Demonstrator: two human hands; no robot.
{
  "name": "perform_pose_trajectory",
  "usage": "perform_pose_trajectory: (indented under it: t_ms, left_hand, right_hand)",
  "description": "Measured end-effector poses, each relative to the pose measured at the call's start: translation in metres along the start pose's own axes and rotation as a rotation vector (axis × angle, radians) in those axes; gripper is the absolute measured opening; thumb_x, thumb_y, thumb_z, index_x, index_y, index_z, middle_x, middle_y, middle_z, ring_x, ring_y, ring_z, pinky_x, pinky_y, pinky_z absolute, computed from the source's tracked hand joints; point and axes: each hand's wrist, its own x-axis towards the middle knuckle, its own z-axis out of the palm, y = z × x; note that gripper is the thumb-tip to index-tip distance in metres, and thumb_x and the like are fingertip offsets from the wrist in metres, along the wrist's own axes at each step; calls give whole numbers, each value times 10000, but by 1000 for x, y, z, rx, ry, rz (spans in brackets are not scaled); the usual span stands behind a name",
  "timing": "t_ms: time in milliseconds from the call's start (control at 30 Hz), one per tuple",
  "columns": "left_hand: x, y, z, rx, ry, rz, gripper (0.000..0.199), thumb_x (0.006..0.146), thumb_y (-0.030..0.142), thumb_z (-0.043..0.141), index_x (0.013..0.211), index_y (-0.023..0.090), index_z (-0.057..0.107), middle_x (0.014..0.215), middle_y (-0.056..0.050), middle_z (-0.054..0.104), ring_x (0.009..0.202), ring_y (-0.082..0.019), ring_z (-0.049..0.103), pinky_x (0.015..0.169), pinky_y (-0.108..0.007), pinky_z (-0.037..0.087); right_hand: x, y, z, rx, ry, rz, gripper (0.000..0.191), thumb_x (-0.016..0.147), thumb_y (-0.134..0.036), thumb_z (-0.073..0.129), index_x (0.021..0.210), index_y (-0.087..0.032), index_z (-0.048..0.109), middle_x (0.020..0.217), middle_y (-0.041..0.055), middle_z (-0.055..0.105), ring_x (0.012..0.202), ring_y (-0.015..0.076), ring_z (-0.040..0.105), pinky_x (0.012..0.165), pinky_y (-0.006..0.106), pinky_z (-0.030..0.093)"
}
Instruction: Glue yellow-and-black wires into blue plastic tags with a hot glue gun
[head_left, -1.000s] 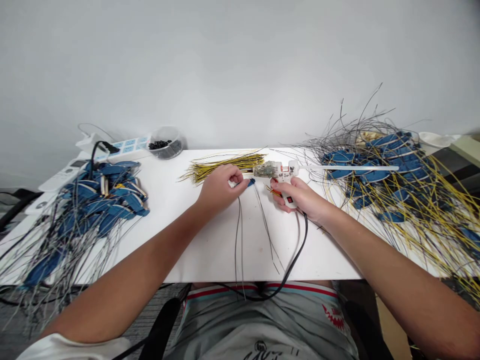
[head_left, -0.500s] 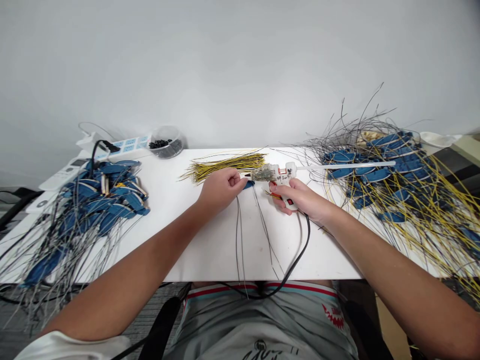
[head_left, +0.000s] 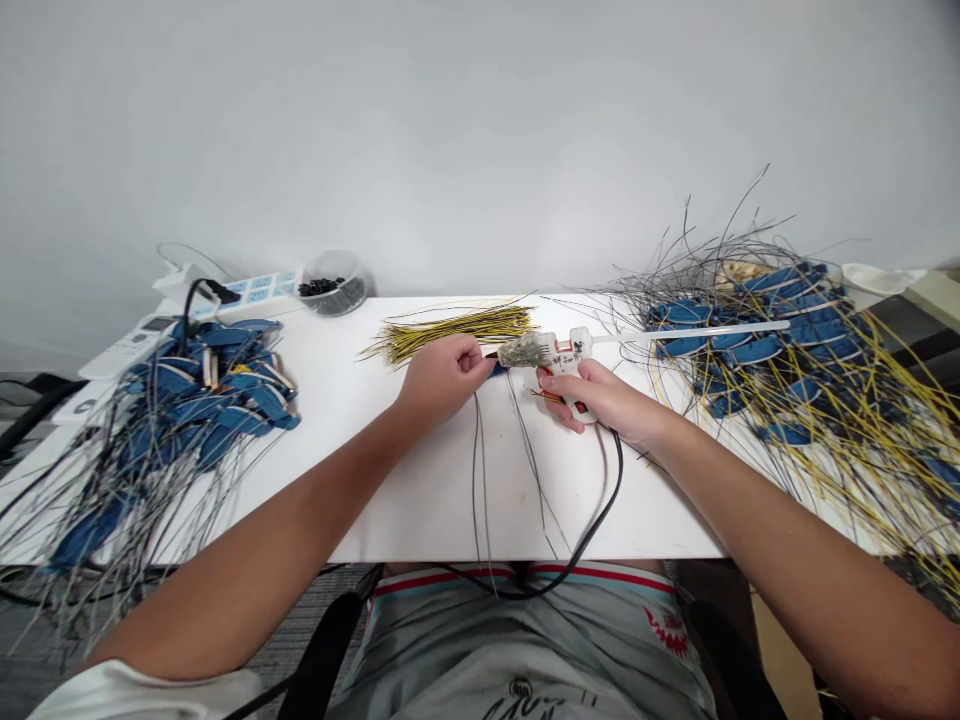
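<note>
My right hand is wrapped round a white glue gun, whose nozzle end points left. A long clear glue stick sticks out of its back. Close to the nozzle, my left hand is closed in a pinch on a small black piece, partly hidden by the fingers. Under the nozzle lies a blue piece, mostly covered. Thin dark wires trail from there toward the table's front edge. Behind my left hand lies a bundle of yellow and black wires.
Blue pieces with grey wires are heaped at the left. More blue pieces with yellow and black wires pile up at the right. A clear bowl of black parts stands beside a power strip. The gun's black cord loops over the front edge.
The glue gun has shifted very slightly, its nozzle end now a little lower and further left. My left hand has hardly moved.
</note>
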Motion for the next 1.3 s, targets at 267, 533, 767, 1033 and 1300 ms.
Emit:
perform_pose_trajectory:
  t_ms: [267,533,767,1033,1300]
  left_hand:
    - [0,-1,-1,1,10,-5,280,859,351,627,686,170,503,667,26,539,651,-95,447,614,-259,276]
    - [0,0,1,-1,17,1,284,868,367,609,688,174,506,676,17,559,652,-98,459,618,-251,285]
    - [19,-30,-51,141,193,-133,574,888,562,608,516,162,434,500,3,379,515,-93,305,570,-293,176]
    - [10,-18,-35,-217,237,63,273,973,272,380,817,202,593,771,-17,591,712,-126,497,685,-297,416]
    - [11,-26,-40,-351,257,73,173,702,130,392,541,171,440,563,-15,398,604,-112,368,614,-303,287]
  right_hand:
    - [0,-1,1,11,-2,-9,228,1003,-396,566,896,-204,506,584,-38,498,549,132,434,620,300,324]
    - [0,0,1,24,-17,-4,251,997,-412,580,878,-208,495,593,-36,491,525,126,430,596,302,319]
    - [9,1,-2,260,370,-182,313,924,-477,694,912,-229,503,629,-43,454,487,118,370,493,294,243]
    - [14,8,-12,307,439,-162,314,903,-464,727,910,-221,528,655,-32,465,523,115,379,495,280,262]
    - [14,8,-6,258,360,-128,313,904,-466,700,899,-220,507,628,-40,477,489,108,396,480,267,274]
